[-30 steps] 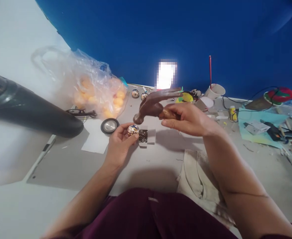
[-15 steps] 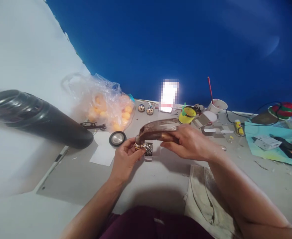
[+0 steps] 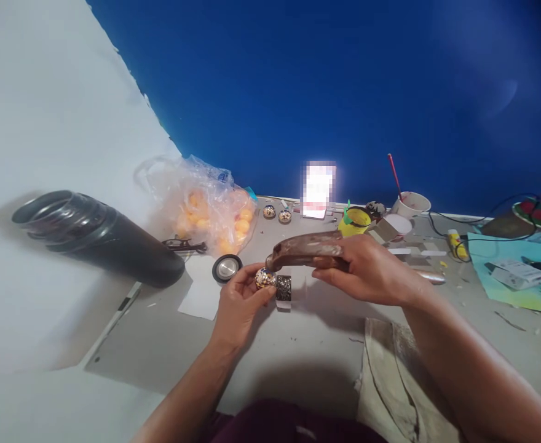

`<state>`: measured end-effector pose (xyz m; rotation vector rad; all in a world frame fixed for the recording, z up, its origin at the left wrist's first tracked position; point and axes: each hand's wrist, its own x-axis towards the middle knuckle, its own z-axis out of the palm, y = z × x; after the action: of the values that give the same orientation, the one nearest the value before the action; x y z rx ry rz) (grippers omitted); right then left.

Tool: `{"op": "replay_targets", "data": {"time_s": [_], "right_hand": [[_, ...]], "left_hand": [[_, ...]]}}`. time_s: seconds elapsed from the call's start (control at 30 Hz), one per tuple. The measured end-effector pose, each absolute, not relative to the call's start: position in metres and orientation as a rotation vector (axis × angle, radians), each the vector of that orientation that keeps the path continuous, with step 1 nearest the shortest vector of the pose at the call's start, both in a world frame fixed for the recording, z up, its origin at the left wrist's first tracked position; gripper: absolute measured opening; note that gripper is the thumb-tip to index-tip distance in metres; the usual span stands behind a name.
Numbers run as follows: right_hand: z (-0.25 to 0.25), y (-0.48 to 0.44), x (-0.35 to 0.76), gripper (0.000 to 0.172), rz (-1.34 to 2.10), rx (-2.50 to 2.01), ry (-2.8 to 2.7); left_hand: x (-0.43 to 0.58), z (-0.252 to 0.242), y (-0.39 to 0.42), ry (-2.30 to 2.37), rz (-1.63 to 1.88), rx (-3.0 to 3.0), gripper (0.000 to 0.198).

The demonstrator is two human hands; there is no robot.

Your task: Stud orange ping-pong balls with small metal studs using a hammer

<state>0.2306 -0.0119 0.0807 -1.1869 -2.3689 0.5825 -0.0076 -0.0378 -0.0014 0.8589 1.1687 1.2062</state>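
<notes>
My left hand (image 3: 238, 304) pinches a small shiny mirrored ball (image 3: 265, 278) between thumb and fingers, just above the grey floor. My right hand (image 3: 367, 269) is closed round the head end of a rusty brown hammer (image 3: 305, 250), whose striking face hangs just above the ball. A small glittery square (image 3: 284, 287) on white paper lies right beside the ball.
A dark cylindrical flask (image 3: 99, 237) lies at the left. Behind it sit a plastic bag of orange balls (image 3: 208, 209), a round tape roll (image 3: 227, 267), two more mirrored balls (image 3: 276, 213), a yellow cup (image 3: 356, 220), a white cup (image 3: 411, 203) and craft clutter on teal paper (image 3: 510, 277). A cloth (image 3: 399, 375) lies by my right arm.
The hammer came down onto the ball half a second ago and has now lifted slightly off it. The camera view tilted, shifting everything lower and rightward.
</notes>
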Motion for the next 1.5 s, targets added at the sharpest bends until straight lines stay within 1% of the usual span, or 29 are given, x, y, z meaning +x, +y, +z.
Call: {"op": "replay_targets", "data": {"time_s": [0.17, 0.3, 0.57, 0.67, 0.77, 0.87, 1.0, 1.1, 1.17, 1.3, 1.5], "right_hand": [[0.080, -0.009, 0.228, 0.014, 0.608, -1.240, -2.408], [0.074, 0.004, 0.234, 0.012, 0.458, -1.454, -2.322], [0.031, 0.043, 0.250, 0.022, 0.340, -1.979, -2.303], [0.017, 0.050, 0.250, 0.022, 0.343, -2.118, -2.297], [0.011, 0.050, 0.249, 0.026, 0.343, -2.193, -2.320], [0.016, 0.043, 0.243, 0.026, 0.323, -2.174, -2.411], [0.030, 0.024, 0.221, 0.026, 0.130, -1.963, -2.451], [0.034, 0.007, 0.199, 0.020, 0.280, -1.569, -2.552], [0.032, -0.003, 0.186, 0.019, 0.331, -1.446, -2.644], [0.022, -0.011, 0.170, 0.022, 0.296, -1.499, -2.728], [0.011, -0.010, 0.158, 0.022, 0.364, -1.595, -2.773]], "left_hand": [[-0.009, -0.001, -0.039, 1.121, 1.205, 0.836, 0.042], [-0.010, 0.001, -0.040, 1.036, 1.198, 0.748, 0.045], [-0.010, 0.007, -0.040, 0.944, 1.171, 0.737, 0.046], [-0.011, 0.005, -0.040, 0.933, 1.180, 0.737, 0.045], [-0.011, 0.004, -0.040, 0.933, 1.180, 0.737, 0.043], [-0.011, 0.005, -0.041, 0.953, 1.155, 0.751, 0.042], [-0.011, 0.002, -0.042, 1.028, 1.129, 0.785, 0.045], [-0.012, -0.001, -0.043, 1.094, 1.144, 0.844, 0.045], [-0.012, -0.003, -0.044, 1.110, 1.148, 0.869, 0.045], [-0.013, -0.002, -0.046, 1.085, 1.135, 0.883, 0.045], [-0.014, 0.000, -0.048, 1.058, 1.118, 0.893, 0.040]]}}
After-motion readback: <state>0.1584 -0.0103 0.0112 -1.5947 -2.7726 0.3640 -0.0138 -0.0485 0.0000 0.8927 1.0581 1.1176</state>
